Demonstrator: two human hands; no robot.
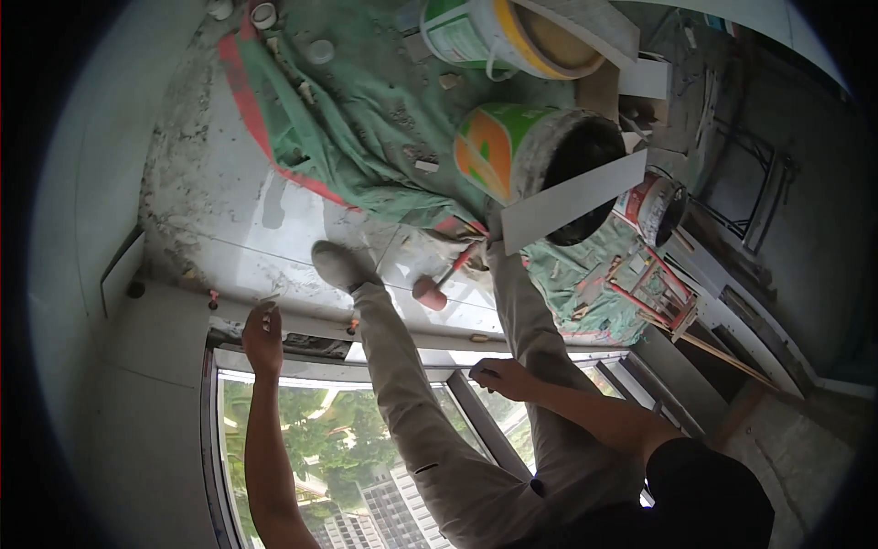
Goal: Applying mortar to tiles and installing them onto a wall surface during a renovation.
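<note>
My left hand [262, 340] is raised at the left, near the sill along the window. Its fingers are pinched on a small pale flat piece [268, 298], too small to name exactly. Close to that hand, an orange-red tile-levelling clip [213, 299] stands by the wall, and a second orange clip [353, 326] sits further right. My right hand [506, 378] is over my thigh, closed around a small dark object [489, 373] whose kind I cannot make out. Beyond it, a mallet [430, 293] with a reddish head and red handle lies on the tiled floor.
A pale tile strip [576, 203] rests across a mortar-smeared bucket [526, 146]. Another bucket [457, 37] stands behind it. A crumpled green tarp [384, 137] covers the floor. A red-framed tool [663, 297] lies at the right. Window glass [320, 430] is below me.
</note>
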